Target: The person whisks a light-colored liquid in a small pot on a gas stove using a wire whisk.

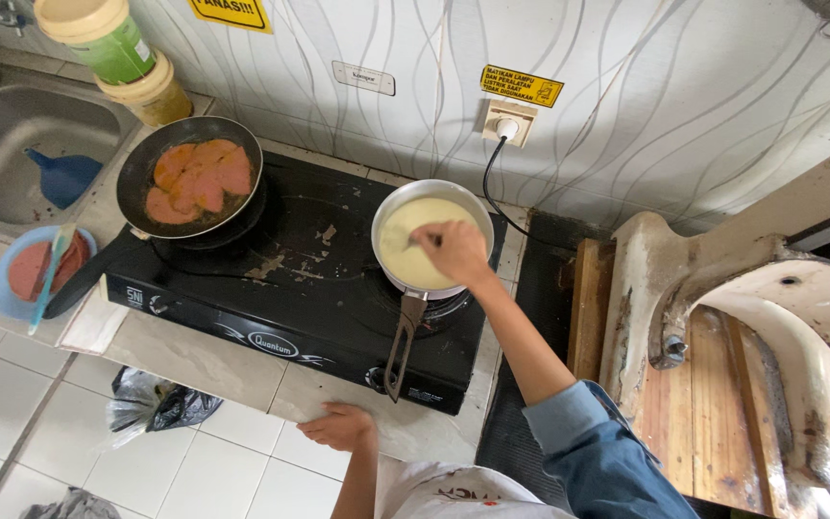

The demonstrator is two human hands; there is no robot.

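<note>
Nearest to you, at six o'clock, your left hand [341,427] lies flat with fingers loosely together on the pale tiled table [223,370], at the front edge just below the black two-burner stove [309,288]. Your right arm, in a rolled blue denim sleeve [588,452], reaches up from five o'clock, and your right hand [453,252] hovers over the small round metal saucepan [431,237] near the centre; its fingers are curled together around a thin utensil [413,241] that dips into the smooth, pale yellow batter [405,259]. Little of the utensil shows, so you cannot tell its kind. The saucepan sits on the right burner with its long dark handle [403,346] pointing back toward you. On the left burner, at ten o'clock, a round black frying pan [189,178] holds flat pink slices [199,178] in a glossy film of oil. The stove's glass top is scuffed and flecked with crumbs. At nine o'clock a light blue plate [7,298] carries more pink slices, with a pale blue-handled utensil resting across it. Farther off, at eleven o'clock, lies a dull steel sink [12,144] with a blue funnel [64,176] in it, and two stacked lidded plastic jars [127,58] stand beside it. The wall [646,86] behind is white with a wavy grey line pattern and a socket [505,123] with a black cord plugged in. At three o'clock a worn wooden board [713,413] bears a chipped, cream-coloured curved fixture [722,279].
</note>
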